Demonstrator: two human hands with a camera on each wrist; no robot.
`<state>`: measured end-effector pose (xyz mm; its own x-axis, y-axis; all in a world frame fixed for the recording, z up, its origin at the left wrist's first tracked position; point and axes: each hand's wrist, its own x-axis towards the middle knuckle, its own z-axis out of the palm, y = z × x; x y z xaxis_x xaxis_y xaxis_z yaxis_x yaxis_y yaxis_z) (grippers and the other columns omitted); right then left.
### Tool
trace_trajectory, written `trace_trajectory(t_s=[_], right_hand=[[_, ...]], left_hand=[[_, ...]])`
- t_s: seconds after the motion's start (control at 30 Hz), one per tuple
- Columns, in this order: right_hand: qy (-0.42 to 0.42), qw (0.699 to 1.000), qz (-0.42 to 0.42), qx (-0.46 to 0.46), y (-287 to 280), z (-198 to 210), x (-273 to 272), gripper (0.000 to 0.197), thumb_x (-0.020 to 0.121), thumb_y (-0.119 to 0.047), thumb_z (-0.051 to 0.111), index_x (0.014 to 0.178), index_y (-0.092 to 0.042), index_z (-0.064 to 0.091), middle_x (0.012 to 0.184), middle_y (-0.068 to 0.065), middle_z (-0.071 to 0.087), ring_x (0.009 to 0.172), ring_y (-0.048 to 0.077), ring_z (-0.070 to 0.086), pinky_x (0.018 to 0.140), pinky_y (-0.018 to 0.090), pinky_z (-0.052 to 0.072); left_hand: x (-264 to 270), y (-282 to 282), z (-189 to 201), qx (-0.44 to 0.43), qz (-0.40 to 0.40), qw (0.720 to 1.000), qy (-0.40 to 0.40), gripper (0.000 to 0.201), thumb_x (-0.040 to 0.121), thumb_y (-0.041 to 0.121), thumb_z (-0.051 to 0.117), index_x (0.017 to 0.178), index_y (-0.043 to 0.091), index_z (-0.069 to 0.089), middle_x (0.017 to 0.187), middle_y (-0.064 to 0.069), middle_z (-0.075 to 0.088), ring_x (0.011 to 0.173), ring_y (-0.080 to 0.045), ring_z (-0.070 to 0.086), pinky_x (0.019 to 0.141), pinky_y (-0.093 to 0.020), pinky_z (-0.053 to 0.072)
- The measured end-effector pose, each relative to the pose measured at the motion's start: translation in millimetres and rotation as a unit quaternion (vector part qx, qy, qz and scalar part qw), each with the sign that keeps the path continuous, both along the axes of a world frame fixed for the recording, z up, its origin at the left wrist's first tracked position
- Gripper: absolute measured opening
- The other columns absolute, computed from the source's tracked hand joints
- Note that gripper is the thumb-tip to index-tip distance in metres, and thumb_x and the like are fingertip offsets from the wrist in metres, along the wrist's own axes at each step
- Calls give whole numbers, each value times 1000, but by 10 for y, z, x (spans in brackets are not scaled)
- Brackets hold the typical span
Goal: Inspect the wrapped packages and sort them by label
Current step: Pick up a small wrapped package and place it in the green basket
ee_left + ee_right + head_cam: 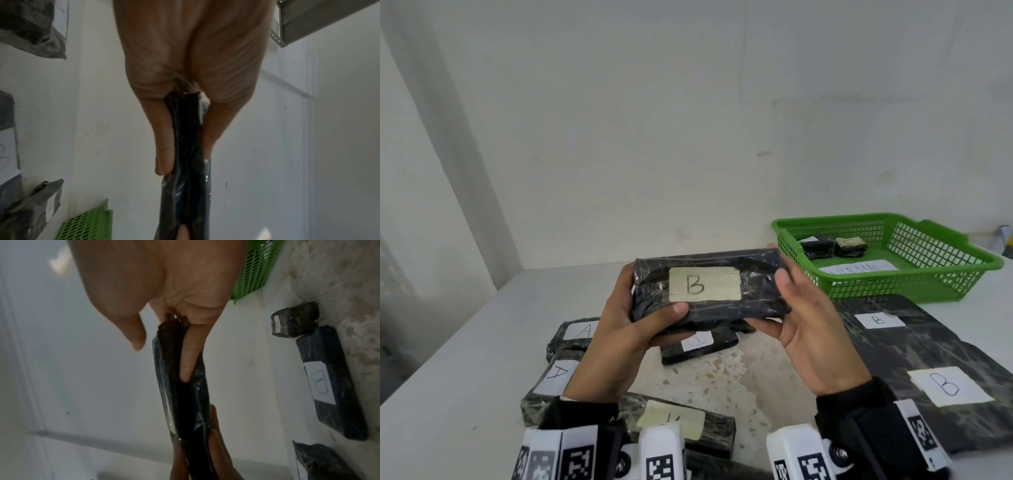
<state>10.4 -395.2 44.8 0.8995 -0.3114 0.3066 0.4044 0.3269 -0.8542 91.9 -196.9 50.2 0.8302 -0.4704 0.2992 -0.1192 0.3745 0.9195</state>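
A black plastic-wrapped package (709, 284) with a pale label reading B is lifted above the table, label toward me. My left hand (633, 322) grips its left end, thumb on the front and fingers behind. My right hand (801, 308) holds the right end, thumb on the front face. The left wrist view shows the package (187, 154) edge-on, pinched between fingers and thumb. In the right wrist view the package (185, 386) is also edge-on, a finger lying along its back.
A green basket (914, 284) at the back right holds two small dark packages and a paper label. Big B-labelled dark packages (914, 363) lie right. A-labelled packages (571, 339) lie left, another package (698, 346) sits under the held one. The white wall is close behind.
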Motion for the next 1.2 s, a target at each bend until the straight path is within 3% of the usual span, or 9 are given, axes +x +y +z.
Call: trace_trajectory(t_s=[0.13, 0.27, 0.37, 0.47, 0.53, 0.67, 0.87, 1.03, 1.2], right_hand=[[-5, 1000, -13, -12, -9, -42, 2, 59, 83, -16, 57, 140, -28, 49, 118, 3, 72, 94, 13, 73, 69, 26, 60], [-6, 1000, -13, -13, -6, -54, 16, 61, 78, -23, 62, 138, -30, 52, 119, 4, 72, 93, 14, 73, 68, 26, 60], [-9, 1000, -6, -8, -17, -57, 23, 66, 76, -26, 64, 140, -29, 50, 117, 2, 72, 93, 14, 73, 69, 27, 60], [-2, 1000, -20, -10, -31, -81, 28, 58, 83, -16, 58, 139, -30, 52, 120, 4, 71, 93, 12, 72, 71, 27, 60], [4, 1000, -21, -13, -31, -85, 31, 54, 87, -13, 56, 138, -30, 53, 121, 4, 71, 93, 12, 72, 69, 25, 60], [1, 1000, -16, -15, -33, -55, 20, 60, 79, -19, 60, 138, -27, 53, 117, 5, 71, 85, 11, 72, 64, 23, 59], [5, 998, -31, -57, 2, -63, 2, 70, 76, -11, 64, 140, -31, 48, 118, 0, 73, 99, 15, 71, 79, 29, 60], [2, 997, -43, -64, 36, -63, 2, 68, 73, -19, 70, 136, -34, 49, 116, -4, 73, 103, 14, 71, 77, 26, 59], [4, 995, -54, -85, 67, -76, 8, 73, 70, -11, 73, 134, -37, 49, 118, -3, 72, 109, 15, 69, 80, 27, 58]], left_hand=[[-32, 2, 34, -16, -20, 1000, 16, 56, 70, 24, 77, 122, 18, 54, 116, -14, 70, 102, -32, 72, 70, -39, 61], [-13, -14, 8, -20, 18, 1000, 9, 32, 83, 17, 65, 113, 16, 56, 112, -10, 71, 98, -28, 73, 65, -38, 62], [-34, -37, 7, -13, 30, 999, 2, 33, 79, 17, 63, 112, 17, 56, 110, -14, 69, 97, -28, 73, 63, -37, 62], [-56, -22, 25, -11, 7, 1000, 9, 42, 77, 16, 80, 112, 20, 58, 118, -23, 64, 100, -29, 72, 67, -38, 62], [-55, 1, 32, -8, -18, 1000, 9, 47, 70, 21, 77, 114, 24, 60, 122, -23, 62, 103, -32, 71, 71, -39, 61], [-26, 9, 9, -7, -15, 1000, 8, 44, 75, 6, 65, 116, 20, 57, 122, -26, 61, 99, -35, 72, 71, -37, 62], [-34, 28, 15, 11, -14, 1000, -4, 61, 63, 19, 80, 119, 25, 56, 117, -16, 69, 102, -33, 72, 75, -37, 61], [-39, 5, 12, 36, 10, 999, -3, 64, 68, 1, 85, 119, 20, 53, 117, -20, 67, 98, -33, 73, 76, -35, 61], [-62, 26, 45, 37, 8, 999, -3, 72, 58, 19, 86, 120, 22, 52, 113, -10, 73, 98, -31, 73, 74, -34, 61]])
